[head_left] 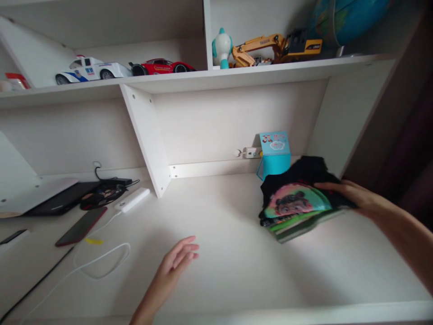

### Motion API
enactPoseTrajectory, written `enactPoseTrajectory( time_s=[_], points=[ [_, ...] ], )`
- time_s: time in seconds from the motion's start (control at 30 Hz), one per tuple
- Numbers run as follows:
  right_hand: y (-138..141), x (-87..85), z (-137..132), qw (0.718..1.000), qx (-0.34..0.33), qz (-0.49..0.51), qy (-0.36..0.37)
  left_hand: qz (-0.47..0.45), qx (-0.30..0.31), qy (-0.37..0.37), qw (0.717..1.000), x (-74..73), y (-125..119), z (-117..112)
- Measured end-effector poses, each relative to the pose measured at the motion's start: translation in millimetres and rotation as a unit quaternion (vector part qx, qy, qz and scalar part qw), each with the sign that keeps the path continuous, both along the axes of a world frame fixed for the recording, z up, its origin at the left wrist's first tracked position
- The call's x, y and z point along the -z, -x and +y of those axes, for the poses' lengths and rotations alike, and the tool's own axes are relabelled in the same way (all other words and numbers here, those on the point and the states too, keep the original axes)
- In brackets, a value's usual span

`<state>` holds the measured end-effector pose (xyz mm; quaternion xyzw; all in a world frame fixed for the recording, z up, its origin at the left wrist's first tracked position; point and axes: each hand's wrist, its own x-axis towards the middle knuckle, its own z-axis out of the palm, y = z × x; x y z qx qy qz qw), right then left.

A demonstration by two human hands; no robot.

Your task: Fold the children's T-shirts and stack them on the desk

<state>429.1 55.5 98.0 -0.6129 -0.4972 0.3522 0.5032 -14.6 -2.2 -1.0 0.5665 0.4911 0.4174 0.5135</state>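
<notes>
White counter (216,275) takes most of the view, a white shelf unit (189,77) standing along its back; the upper level probably keeps display pieces off the work surface. Globe (358,20) up there at the right end, partly cut off. Black laptop (61,199), by the look of it, lies flat at far left, likely parked there with the cables. Stack (297,221) over the counter's right side, just in front of the desk calendar — black printed piece on top, green-edged books or folders below; it's tilted, and blurred, so can't tell whether its low edge touches down. Yellow toy excavator (282,45) sits beside the globe, arm folded to fit the shelf. Blue desk calendar (275,158) stands tented, so it props itself up. Right hand (352,193) has its fingers clamped on the stack's right side, presumably to keep the loose layers together; underside grip hidden. Left hand (176,259) hangs over the counter, fingers loosely curled, a bit apart, around nothing — free of any load. Smartphone (81,227) lies near the white cable (98,262), maybe for charging.
</notes>
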Motion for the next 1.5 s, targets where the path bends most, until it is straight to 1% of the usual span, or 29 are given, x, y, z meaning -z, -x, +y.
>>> enactPoseTrajectory(
  time_s=[0.07,0.1,0.17,0.2,0.23,0.27,0.3,0.33,0.37,0.4,0.47,0.53,0.57,0.6,0.67,0.77,0.87,0.93,1.03,1.1,1.17,1.27,1.3,1.33,1.4,1.47,1.5],
  points=[
    [56,-22.3,28,0.998,-0.052,0.046,0.009,-0.038,-0.052,-0.007,0.998,-9.2,4,10],
    [84,-32.8,38,0.991,-0.100,0.089,-0.013,-0.059,-0.084,-0.017,0.995,-13.4,5,15],
    [136,-52.1,51,0.961,-0.228,0.139,-0.073,-0.092,-0.161,-0.046,0.982,-18.3,12,23],
    [157,-59.9,54,0.944,-0.282,0.140,-0.096,-0.099,-0.203,-0.063,0.972,-18.3,17,27],
    [174,-65.1,56,0.931,-0.324,0.120,-0.115,-0.096,-0.244,-0.075,0.962,-16.6,24,30],
    [188,-66.8,58,0.924,-0.351,0.082,-0.127,-0.085,-0.281,-0.083,0.952,-13.2,33,32],
    [198,-64.2,61,0.921,-0.364,0.030,-0.134,-0.068,-0.309,-0.090,0.944,-8.5,44,33],
    [205,-56.9,64,0.919,-0.369,-0.031,-0.135,-0.052,-0.327,-0.095,0.939,-2.8,55,34],
    [210,-45.1,68,0.914,-0.372,-0.098,-0.127,-0.036,-0.335,-0.099,0.936,3.4,67,34],
    [213,-29.4,73,0.906,-0.374,-0.164,-0.111,-0.022,-0.339,-0.103,0.935,9.6,79,34],
    [220,8.2,81,0.887,-0.369,-0.266,-0.075,0.014,-0.351,-0.117,0.929,20.6,99,36],
    [230,43.9,85,0.878,-0.351,-0.319,-0.061,0.073,-0.373,-0.140,0.914,28.1,114,41],
    [237,57.8,87,0.880,-0.335,-0.330,-0.065,0.109,-0.377,-0.156,0.907,30.3,120,44],
    [245,68.1,88,0.884,-0.316,-0.336,-0.074,0.146,-0.375,-0.170,0.900,31.5,123,48],
    [265,78.2,91,0.889,-0.277,-0.354,-0.090,0.223,-0.363,-0.192,0.884,31.5,127,55],
    [296,77.0,101,0.887,-0.239,-0.385,-0.090,0.311,-0.361,-0.221,0.851,27.0,124,62],
    [326,73.2,113,0.878,-0.235,-0.412,-0.065,0.340,-0.359,-0.244,0.834,19.3,117,65],
    [340,72.6,119,0.873,-0.244,-0.419,-0.051,0.359,-0.356,-0.249,0.826,13.0,112,66],
    [347,68.2,126,0.875,-0.258,-0.407,-0.052,0.417,-0.326,-0.251,0.810,2.2,105,68],
    [341,57.2,129,0.885,-0.260,-0.378,-0.072,0.468,-0.296,-0.246,0.796,-4.7,101,72],
    [328,37.0,132,0.904,-0.249,-0.329,-0.110,0.528,-0.277,-0.230,0.769,-9.7,97,75],
    [301,-6.1,129,0.931,-0.206,-0.239,-0.181,0.610,-0.267,-0.195,0.720,-12.7,92,81],
    [292,-20.6,125,0.939,-0.194,-0.193,-0.211,0.627,-0.261,-0.186,0.710,-12.8,91,83],
    [284,-33.7,121,0.942,-0.187,-0.135,-0.242,0.638,-0.251,-0.180,0.705,-12.8,90,85],
    [268,-52.1,109,0.936,-0.192,-0.012,-0.294,0.643,-0.226,-0.179,0.710,-13.5,90,90],
    [256,-58.7,99,0.925,-0.211,0.067,-0.309,0.631,-0.219,-0.182,0.721,-17.8,91,98],
    [251,-58.4,96,0.925,-0.217,0.076,-0.301,0.622,-0.224,-0.186,0.727,-22.5,93,102]
  ],
)
